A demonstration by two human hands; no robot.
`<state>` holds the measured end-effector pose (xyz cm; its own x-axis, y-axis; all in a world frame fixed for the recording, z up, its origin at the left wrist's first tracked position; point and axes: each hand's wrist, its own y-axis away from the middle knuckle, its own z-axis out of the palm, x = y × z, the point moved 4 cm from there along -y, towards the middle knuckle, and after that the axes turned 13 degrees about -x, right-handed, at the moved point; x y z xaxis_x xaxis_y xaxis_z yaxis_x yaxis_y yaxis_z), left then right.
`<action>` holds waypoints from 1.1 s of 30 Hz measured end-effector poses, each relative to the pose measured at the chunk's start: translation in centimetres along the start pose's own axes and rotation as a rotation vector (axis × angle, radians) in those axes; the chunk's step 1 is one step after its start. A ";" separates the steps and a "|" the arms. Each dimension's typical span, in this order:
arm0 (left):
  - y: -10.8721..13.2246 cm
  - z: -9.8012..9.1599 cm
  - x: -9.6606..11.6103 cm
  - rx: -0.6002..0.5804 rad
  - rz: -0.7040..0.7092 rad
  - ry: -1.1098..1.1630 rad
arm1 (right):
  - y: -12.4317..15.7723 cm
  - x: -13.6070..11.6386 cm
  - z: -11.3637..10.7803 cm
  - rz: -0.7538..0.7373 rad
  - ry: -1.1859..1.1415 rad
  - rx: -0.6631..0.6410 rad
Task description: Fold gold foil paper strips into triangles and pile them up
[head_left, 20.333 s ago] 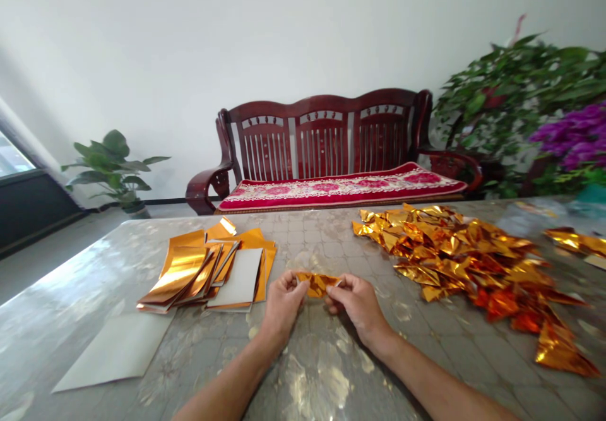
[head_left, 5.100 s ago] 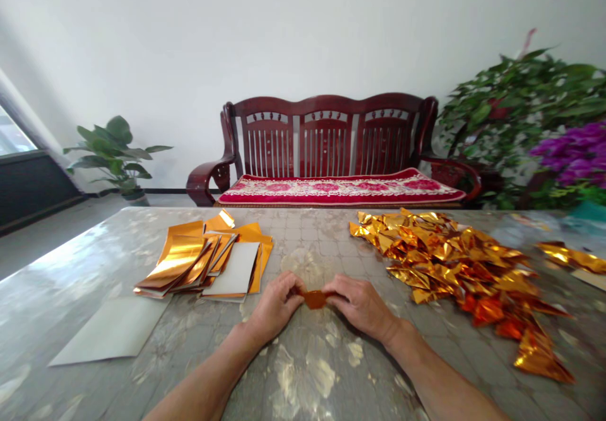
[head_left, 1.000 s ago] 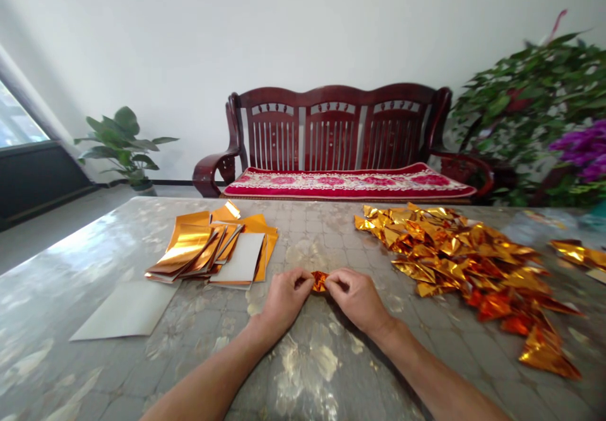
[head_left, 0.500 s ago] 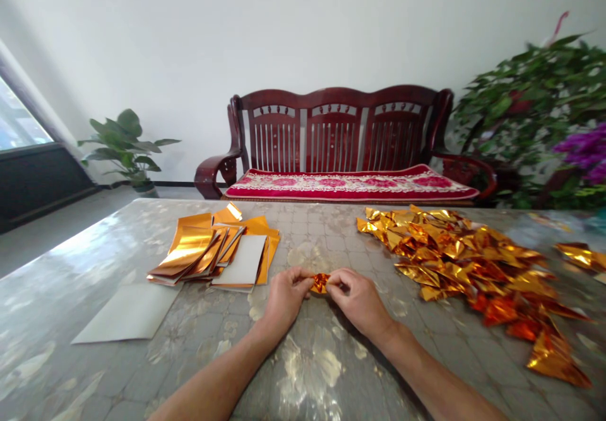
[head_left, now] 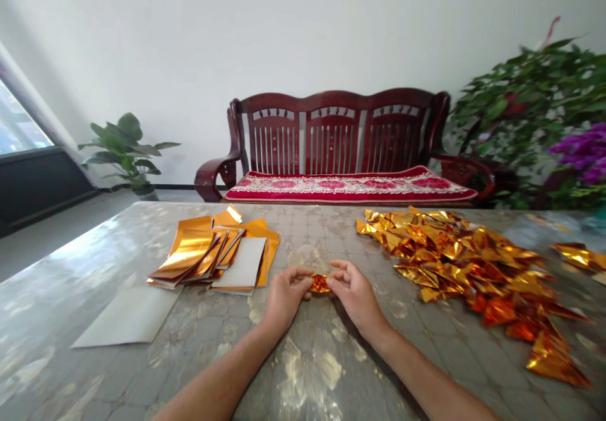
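Lying at 10 o'clock: a fanned stack of gold foil sheets (head_left: 187, 250); a plain white sheet (head_left: 127, 317) nearer, on the glossy surface (head_left: 95, 263).
Left grip: the left hand (head_left: 285, 296) pinches closed on the folded gold foil piece (head_left: 320, 284).
Foil: small, tight, at 12 o'clock, between both hands.
Right grip: the right hand (head_left: 355, 298) has just lifted its upper fingers apart; its thumb still presses the fold.
Far right, 2 o'clock: a heap of folded gold foil triangles (head_left: 464, 263).
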<state>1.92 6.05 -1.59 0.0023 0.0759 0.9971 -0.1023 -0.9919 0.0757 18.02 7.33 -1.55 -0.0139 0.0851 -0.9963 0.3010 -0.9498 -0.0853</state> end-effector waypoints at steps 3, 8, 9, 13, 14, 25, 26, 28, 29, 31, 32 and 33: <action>0.0 0.1 0.1 0.008 0.016 0.107 | 0.0 0.1 0.2 0.016 -0.050 0.021; 0.2 0.3 0.3 -0.009 0.028 0.243 | -0.3 0.6 0.3 0.020 -0.092 0.041; 0.2 0.3 0.4 -0.015 0.024 0.265 | -0.3 0.6 0.3 0.020 -0.102 0.044; 0.4 0.6 0.5 -0.045 -0.009 0.349 | 0.0 -0.1 0.5 0.035 -0.152 0.040; 0.5 0.7 0.6 -0.052 -0.015 0.367 | 0.2 -0.3 0.6 0.040 -0.168 0.045; 0.8 1.2 1.0 -0.089 -0.017 0.471 | 0.6 -0.6 0.9 0.064 -0.375 0.059; 0.8 1.3 1.1 -0.094 -0.018 0.481 | 0.6 -0.6 0.9 0.069 -0.405 0.050; 0.8 1.2 1.1 -0.099 -0.016 0.498 | 0.6 -0.5 1.0 0.091 -0.462 0.034; 0.8 1.2 1.1 -0.098 -0.014 0.502 | 0.6 -0.5 1.0 0.105 -0.482 0.032; 0.7 1.1 1.1 -0.089 -0.006 0.494 | 0.7 -0.5 1.0 0.133 -0.493 0.046; 0.7 1.0 1.0 -0.081 0.000 0.482 | 0.8 -0.5 0.9 0.144 -0.488 0.059; 0.6 1.0 1.0 -0.073 0.006 0.468 | 0.8 -0.5 0.8 0.150 -0.478 0.075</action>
<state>2.83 5.38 -0.58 -0.4453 0.1246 0.8867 -0.1704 -0.9840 0.0527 17.51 6.26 -1.16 -0.4163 -0.1844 -0.8903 0.2638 -0.9616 0.0758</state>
